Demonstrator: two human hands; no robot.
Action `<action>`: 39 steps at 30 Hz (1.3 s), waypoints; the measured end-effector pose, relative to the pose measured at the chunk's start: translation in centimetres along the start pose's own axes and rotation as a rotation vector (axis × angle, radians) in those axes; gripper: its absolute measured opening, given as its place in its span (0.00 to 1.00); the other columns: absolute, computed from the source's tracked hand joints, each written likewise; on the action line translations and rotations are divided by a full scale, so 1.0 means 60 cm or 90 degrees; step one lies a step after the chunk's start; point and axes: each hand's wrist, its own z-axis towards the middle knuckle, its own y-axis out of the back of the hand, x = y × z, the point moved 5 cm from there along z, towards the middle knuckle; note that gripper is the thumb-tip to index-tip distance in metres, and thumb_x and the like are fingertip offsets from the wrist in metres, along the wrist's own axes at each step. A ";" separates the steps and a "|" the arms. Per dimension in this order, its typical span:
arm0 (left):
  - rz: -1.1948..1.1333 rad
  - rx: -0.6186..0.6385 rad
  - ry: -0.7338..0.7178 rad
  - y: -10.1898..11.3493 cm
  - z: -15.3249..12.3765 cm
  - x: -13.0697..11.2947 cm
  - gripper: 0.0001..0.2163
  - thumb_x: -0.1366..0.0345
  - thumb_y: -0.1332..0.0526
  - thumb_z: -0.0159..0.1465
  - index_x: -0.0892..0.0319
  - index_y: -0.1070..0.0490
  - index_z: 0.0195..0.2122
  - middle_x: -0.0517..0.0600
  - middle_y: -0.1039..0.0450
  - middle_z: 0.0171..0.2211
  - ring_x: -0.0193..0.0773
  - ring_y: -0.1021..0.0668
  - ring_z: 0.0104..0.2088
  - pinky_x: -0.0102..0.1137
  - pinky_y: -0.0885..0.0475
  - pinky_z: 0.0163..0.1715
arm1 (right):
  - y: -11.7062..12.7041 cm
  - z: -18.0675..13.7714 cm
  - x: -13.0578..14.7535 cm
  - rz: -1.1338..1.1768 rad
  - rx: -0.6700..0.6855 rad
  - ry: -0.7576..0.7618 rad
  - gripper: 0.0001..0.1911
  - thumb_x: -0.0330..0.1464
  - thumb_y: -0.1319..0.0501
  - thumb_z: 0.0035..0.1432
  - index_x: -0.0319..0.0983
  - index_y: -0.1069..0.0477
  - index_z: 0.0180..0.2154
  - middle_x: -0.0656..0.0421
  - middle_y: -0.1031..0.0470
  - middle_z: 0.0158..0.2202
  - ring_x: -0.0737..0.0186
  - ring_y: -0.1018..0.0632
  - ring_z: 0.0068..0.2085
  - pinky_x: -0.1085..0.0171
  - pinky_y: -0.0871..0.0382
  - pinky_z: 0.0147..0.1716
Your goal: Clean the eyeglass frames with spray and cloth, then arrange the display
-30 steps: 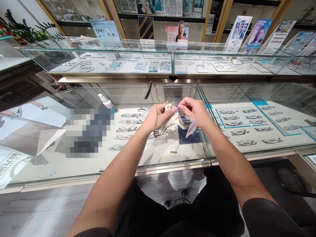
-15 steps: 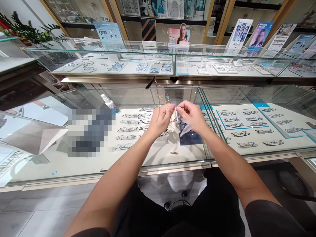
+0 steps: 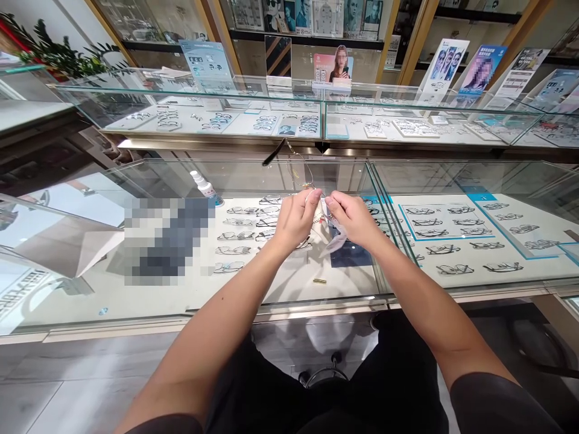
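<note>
My left hand point(image 3: 295, 220) is closed on a pair of thin-rimmed glasses point(image 3: 274, 153), whose black temple tip and one rim stick out beyond the fingers. In a pinch close beside it, my right hand point(image 3: 356, 222) grips a thin, whitish, see-through cloth or film point(image 3: 335, 243); its loose end hangs under the fingers. Some pale material also shows between the two hands, partly hidden by them. Below, on the glass counter, lie a dark blue cloth point(image 3: 350, 255) and a small gold-coloured bar point(image 3: 319, 281).
A white spray bottle point(image 3: 205, 188) stands to the left, behind a blurred-out patch. Rows of glasses point(image 3: 233, 250) fill the glass display case point(image 3: 289, 304) under my hands. Farther back runs a second glass case point(image 3: 212, 93) with upright advertising cards point(image 3: 441, 72).
My right hand has shifted slightly, and the loose end of the see-through material has swung left. The glasses have tilted a little. The view has moved slightly.
</note>
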 end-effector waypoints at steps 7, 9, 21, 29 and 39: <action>-0.071 0.034 0.021 -0.003 0.003 0.007 0.28 0.40 0.49 0.76 0.55 0.46 0.26 0.44 0.44 0.22 0.35 0.40 0.27 0.35 0.44 0.31 | 0.006 -0.001 0.000 0.007 -0.037 0.019 0.27 0.54 0.49 0.76 0.44 0.42 0.30 0.64 0.38 0.25 0.64 0.38 0.28 0.61 0.46 0.33; -0.135 0.054 0.044 -0.005 0.005 0.010 0.27 0.39 0.45 0.75 0.55 0.43 0.27 0.44 0.43 0.23 0.35 0.39 0.27 0.33 0.44 0.30 | 0.013 -0.001 -0.001 0.006 -0.067 0.023 0.26 0.53 0.48 0.76 0.44 0.42 0.30 0.64 0.39 0.25 0.64 0.38 0.29 0.61 0.46 0.33; -0.124 0.161 0.093 -0.009 0.010 0.016 0.23 0.42 0.36 0.69 0.58 0.26 0.30 0.46 0.33 0.25 0.36 0.33 0.30 0.30 0.39 0.34 | 0.028 0.012 -0.027 0.320 -0.111 -0.096 0.25 0.58 0.32 0.63 0.42 0.23 0.38 0.63 0.29 0.29 0.65 0.34 0.29 0.62 0.43 0.31; -0.161 0.260 0.107 -0.016 0.004 0.001 0.22 0.43 0.33 0.67 0.58 0.25 0.30 0.45 0.31 0.25 0.35 0.31 0.29 0.30 0.38 0.32 | 0.023 0.017 -0.040 0.444 -0.059 -0.158 0.27 0.58 0.23 0.51 0.41 0.18 0.34 0.64 0.30 0.25 0.67 0.36 0.28 0.63 0.43 0.29; -0.505 0.232 0.351 -0.024 0.006 0.046 0.21 0.50 0.20 0.56 0.59 0.18 0.42 0.48 0.22 0.29 0.33 0.25 0.27 0.28 0.32 0.28 | 0.047 0.021 -0.053 0.478 -0.139 -0.179 0.27 0.58 0.21 0.46 0.44 0.19 0.31 0.62 0.26 0.31 0.66 0.31 0.32 0.64 0.37 0.32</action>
